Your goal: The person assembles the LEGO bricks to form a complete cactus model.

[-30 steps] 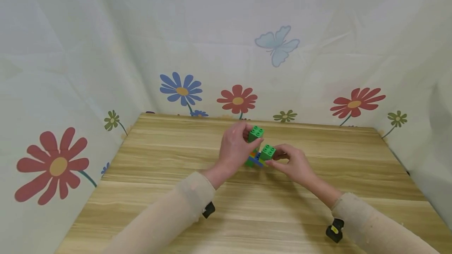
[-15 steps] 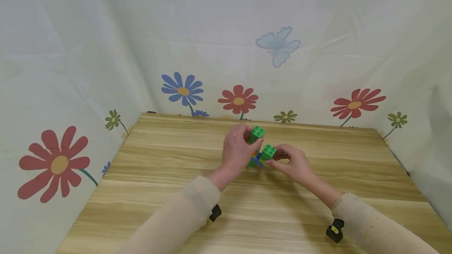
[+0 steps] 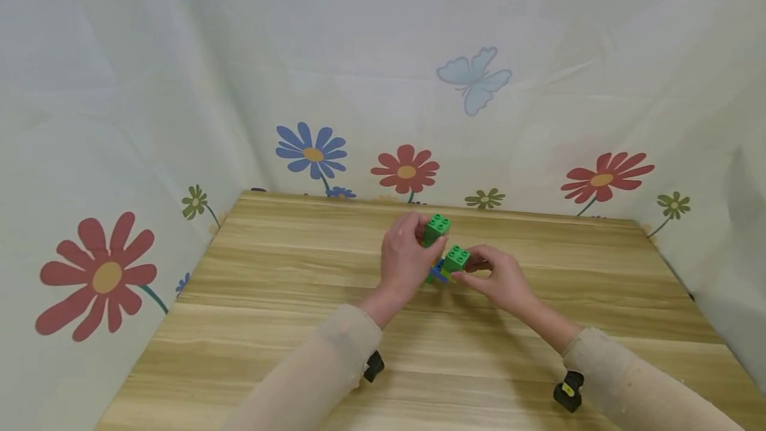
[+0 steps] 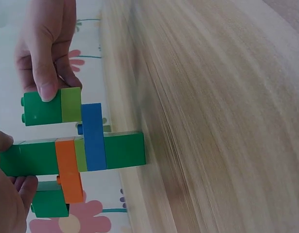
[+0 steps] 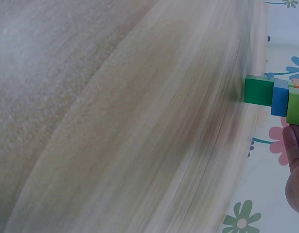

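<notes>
In the head view my left hand (image 3: 403, 255) grips the top of a toy-brick tower, fingers round its upper green brick (image 3: 437, 227). The left wrist view shows the tower sideways: a green base brick (image 4: 125, 149) on the table, then a blue brick (image 4: 94, 138), a lime brick (image 4: 80, 154), an orange brick (image 4: 69, 170) and green above. Another green brick (image 4: 49, 203) sits on the orange one's overhang. My right hand (image 3: 499, 278) pinches a green brick (image 4: 42, 110) with a lime brick (image 4: 71, 104) under it, at the blue overhang. Whether they are joined, I cannot tell.
The wood-grain table (image 3: 287, 271) spreads around both hands. A white curtain (image 3: 359, 72) with printed flowers and a butterfly hangs along the back and sides. A small black device (image 3: 568, 391) is at my right sleeve, another (image 3: 374, 366) at the left.
My left forearm has swung a little to the right, its hand still on the tower. The right hand keeps its pinch on the green brick, almost unmoved. The view has shifted slightly.
</notes>
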Demonstrator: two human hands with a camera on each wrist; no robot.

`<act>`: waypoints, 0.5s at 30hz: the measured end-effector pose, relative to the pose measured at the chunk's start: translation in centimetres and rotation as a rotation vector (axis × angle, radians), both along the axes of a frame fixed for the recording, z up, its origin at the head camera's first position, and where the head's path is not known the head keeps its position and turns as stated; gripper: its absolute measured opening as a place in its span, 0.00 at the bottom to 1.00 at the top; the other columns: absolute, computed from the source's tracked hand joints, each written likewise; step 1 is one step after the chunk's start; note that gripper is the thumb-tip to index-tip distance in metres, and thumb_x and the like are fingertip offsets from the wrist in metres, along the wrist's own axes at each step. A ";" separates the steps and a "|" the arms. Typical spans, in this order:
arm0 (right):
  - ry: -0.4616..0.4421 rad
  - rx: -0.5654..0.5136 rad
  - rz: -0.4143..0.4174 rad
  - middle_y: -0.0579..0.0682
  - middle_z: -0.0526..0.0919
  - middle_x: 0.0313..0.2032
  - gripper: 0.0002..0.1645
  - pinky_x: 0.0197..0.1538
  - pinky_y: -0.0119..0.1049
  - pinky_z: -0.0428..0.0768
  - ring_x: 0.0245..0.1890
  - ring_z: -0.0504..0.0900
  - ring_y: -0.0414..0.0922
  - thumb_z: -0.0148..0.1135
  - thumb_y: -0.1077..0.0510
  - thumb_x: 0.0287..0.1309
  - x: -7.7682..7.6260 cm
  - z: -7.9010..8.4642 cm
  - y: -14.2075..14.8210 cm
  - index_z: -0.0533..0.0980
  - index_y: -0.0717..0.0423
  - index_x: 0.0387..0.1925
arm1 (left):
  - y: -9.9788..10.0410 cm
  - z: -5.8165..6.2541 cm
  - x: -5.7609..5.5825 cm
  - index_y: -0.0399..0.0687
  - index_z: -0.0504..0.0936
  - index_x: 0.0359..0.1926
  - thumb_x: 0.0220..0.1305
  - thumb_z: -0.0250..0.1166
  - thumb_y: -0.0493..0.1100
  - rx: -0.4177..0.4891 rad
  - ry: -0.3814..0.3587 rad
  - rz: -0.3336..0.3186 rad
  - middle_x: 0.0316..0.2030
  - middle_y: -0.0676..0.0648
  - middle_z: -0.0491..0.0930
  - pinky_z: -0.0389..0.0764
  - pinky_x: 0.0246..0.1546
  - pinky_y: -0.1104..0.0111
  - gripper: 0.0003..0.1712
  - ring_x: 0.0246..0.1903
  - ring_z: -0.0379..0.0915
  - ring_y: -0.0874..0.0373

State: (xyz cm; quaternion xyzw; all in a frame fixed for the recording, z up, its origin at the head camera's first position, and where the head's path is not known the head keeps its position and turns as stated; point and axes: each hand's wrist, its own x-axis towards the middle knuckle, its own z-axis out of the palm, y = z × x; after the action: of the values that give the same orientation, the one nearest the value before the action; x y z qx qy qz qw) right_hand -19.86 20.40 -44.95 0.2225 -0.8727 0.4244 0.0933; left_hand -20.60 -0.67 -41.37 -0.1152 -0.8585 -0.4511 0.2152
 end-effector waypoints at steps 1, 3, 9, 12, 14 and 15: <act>0.001 0.002 -0.001 0.51 0.88 0.41 0.21 0.51 0.54 0.89 0.41 0.89 0.48 0.82 0.59 0.58 0.0 0.0 0.0 0.84 0.59 0.50 | 0.0 0.0 0.0 0.49 0.82 0.48 0.64 0.80 0.47 0.001 -0.003 0.000 0.40 0.51 0.82 0.85 0.43 0.68 0.18 0.40 0.80 0.58; -0.001 0.005 -0.003 0.51 0.88 0.41 0.21 0.51 0.54 0.89 0.41 0.89 0.48 0.82 0.59 0.58 0.0 -0.1 0.1 0.84 0.59 0.50 | 0.0 -0.1 0.0 0.49 0.82 0.48 0.64 0.80 0.47 0.006 -0.011 -0.005 0.40 0.52 0.82 0.85 0.43 0.68 0.18 0.40 0.81 0.58; 0.006 0.015 -0.009 0.50 0.89 0.41 0.22 0.51 0.55 0.89 0.41 0.89 0.47 0.82 0.59 0.58 -0.1 -0.2 0.2 0.84 0.59 0.51 | -0.2 -0.1 -0.1 0.49 0.82 0.49 0.64 0.80 0.49 0.017 -0.040 -0.034 0.41 0.52 0.82 0.85 0.44 0.69 0.20 0.41 0.81 0.58; 0.009 0.017 -0.010 0.49 0.89 0.40 0.22 0.51 0.55 0.89 0.41 0.89 0.47 0.82 0.59 0.57 -0.3 -0.2 0.2 0.84 0.59 0.51 | -0.5 0.0 -0.1 0.50 0.82 0.51 0.63 0.81 0.50 0.025 -0.054 -0.051 0.42 0.53 0.82 0.85 0.44 0.70 0.21 0.42 0.81 0.59; 0.009 0.018 -0.011 0.49 0.88 0.40 0.22 0.51 0.55 0.89 0.41 0.89 0.48 0.82 0.59 0.57 -0.3 -0.2 0.2 0.84 0.59 0.51 | -0.6 0.1 -0.1 0.51 0.82 0.52 0.62 0.81 0.50 0.029 -0.063 -0.061 0.43 0.53 0.82 0.86 0.45 0.70 0.22 0.43 0.81 0.59; 0.009 0.017 -0.010 0.49 0.88 0.40 0.22 0.51 0.55 0.89 0.41 0.89 0.48 0.82 0.59 0.57 -0.3 -0.2 0.2 0.84 0.59 0.52 | -0.7 0.1 -0.1 0.51 0.82 0.53 0.62 0.81 0.50 0.029 -0.064 -0.066 0.43 0.53 0.82 0.86 0.45 0.70 0.23 0.43 0.82 0.59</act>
State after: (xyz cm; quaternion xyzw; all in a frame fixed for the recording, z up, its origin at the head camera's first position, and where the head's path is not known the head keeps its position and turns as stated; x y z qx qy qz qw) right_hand -20.18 20.65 -45.14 0.2207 -0.8771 0.4154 0.0972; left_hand -20.67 -1.35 -41.28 -0.1259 -0.8540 -0.4740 0.1740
